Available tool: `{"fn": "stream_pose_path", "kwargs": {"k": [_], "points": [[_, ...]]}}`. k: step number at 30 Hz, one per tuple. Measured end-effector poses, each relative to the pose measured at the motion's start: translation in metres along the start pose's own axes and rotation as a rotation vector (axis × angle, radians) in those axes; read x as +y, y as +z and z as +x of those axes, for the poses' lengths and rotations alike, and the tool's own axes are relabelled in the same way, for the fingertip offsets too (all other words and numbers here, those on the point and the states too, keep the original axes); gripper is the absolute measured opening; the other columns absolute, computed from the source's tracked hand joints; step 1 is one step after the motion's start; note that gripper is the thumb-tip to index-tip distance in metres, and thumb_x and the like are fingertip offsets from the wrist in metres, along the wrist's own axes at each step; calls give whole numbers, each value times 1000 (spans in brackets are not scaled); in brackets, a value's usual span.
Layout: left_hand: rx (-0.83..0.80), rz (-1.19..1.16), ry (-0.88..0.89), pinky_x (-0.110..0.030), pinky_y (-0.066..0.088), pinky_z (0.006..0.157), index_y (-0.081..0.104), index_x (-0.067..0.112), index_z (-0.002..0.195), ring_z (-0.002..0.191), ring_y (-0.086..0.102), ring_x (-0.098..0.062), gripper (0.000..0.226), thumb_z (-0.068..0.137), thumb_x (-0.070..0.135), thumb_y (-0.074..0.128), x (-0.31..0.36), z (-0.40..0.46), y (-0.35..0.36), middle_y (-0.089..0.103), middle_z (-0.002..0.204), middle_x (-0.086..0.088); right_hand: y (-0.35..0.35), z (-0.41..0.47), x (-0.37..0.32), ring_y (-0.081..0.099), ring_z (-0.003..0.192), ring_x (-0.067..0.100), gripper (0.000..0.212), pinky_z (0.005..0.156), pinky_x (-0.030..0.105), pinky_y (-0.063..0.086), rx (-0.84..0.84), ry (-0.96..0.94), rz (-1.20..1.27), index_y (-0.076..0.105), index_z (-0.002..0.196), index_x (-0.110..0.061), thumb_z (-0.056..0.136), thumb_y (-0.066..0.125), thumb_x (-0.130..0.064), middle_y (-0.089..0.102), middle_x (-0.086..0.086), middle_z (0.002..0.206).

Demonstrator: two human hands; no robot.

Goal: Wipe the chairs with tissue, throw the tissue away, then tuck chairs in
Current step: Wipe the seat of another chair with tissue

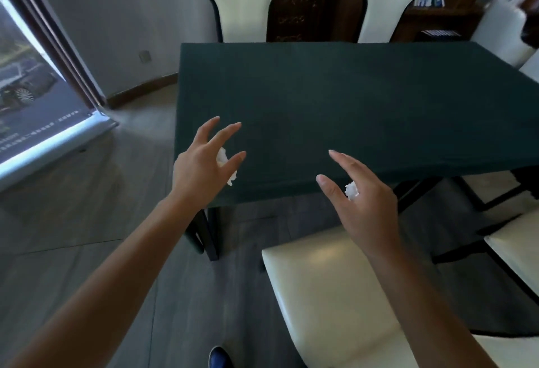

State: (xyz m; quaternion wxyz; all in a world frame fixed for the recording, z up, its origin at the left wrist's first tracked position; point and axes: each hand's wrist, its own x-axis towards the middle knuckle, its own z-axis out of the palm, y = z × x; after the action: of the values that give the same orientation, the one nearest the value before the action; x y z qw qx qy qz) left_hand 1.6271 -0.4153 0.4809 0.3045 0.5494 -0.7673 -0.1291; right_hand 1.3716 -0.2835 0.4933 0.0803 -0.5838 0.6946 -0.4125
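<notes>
My left hand (201,165) hovers over the near left corner of the table (335,96), which has a dark green cloth. A crumpled white tissue (224,158) is tucked in its palm while the thumb and two fingers spread out. My right hand (366,201) is raised over the table's near edge with a second small tissue wad (351,191) held against its palm, thumb and forefinger extended. A cream-seated chair (326,289) stands pulled out just below my right hand. Another cream chair (519,254) stands pulled out at the right.
Two tall cream-backed chairs (242,6) (385,9) stand at the table's far side, with another chair (501,32) at the far right. A dark wooden cabinet and bookshelves line the back wall. A roll-up banner (38,99) leans at the left. Grey floor lies open to the left.
</notes>
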Motion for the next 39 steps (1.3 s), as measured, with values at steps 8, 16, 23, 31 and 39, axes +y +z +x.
{"fn": "stream_pose_path", "kwargs": {"k": [8, 16, 23, 31, 39], "points": [[78, 72, -54, -37, 49, 87, 43, 50, 148, 123, 61, -24, 55, 96, 55, 59, -74, 19, -72, 29, 164, 13, 67, 38, -67, 53, 72, -6, 49, 80, 3, 43, -41, -131, 27, 62, 137, -38, 92, 61, -57, 59, -14, 144], [125, 141, -92, -36, 49, 87, 45, 46, 149, 119, 62, -23, 57, 94, 56, 60, -94, 50, -92, 28, 166, 8, 103, 94, -77, 50, 70, -5, 49, 80, 7, 47, -50, -204, 110, 61, 138, -39, 92, 61, -58, 65, -20, 119], [209, 156, -151, -36, 49, 91, 49, 40, 148, 121, 62, -23, 57, 94, 51, 63, -101, 80, -116, 31, 164, 7, 133, 145, -91, 56, 64, -7, 47, 69, 19, 47, -124, -285, 175, 60, 139, -37, 95, 63, -53, 56, -27, 81], [217, 285, -172, -37, 52, 81, 47, 44, 148, 118, 64, -25, 57, 93, 58, 57, -146, 111, -137, 26, 166, 8, 180, 192, -117, 64, 98, 0, 49, 80, -1, 40, -36, -326, 224, 58, 142, -29, 97, 61, -50, 60, -5, 144], [239, 257, -145, -30, 46, 74, 51, 41, 146, 110, 66, -25, 57, 93, 59, 60, -249, 149, -170, 29, 165, 7, 265, 214, -168, 54, 75, -2, 51, 72, 5, 40, -40, -302, 131, 58, 143, -29, 97, 61, -51, 74, 2, 117]]}}
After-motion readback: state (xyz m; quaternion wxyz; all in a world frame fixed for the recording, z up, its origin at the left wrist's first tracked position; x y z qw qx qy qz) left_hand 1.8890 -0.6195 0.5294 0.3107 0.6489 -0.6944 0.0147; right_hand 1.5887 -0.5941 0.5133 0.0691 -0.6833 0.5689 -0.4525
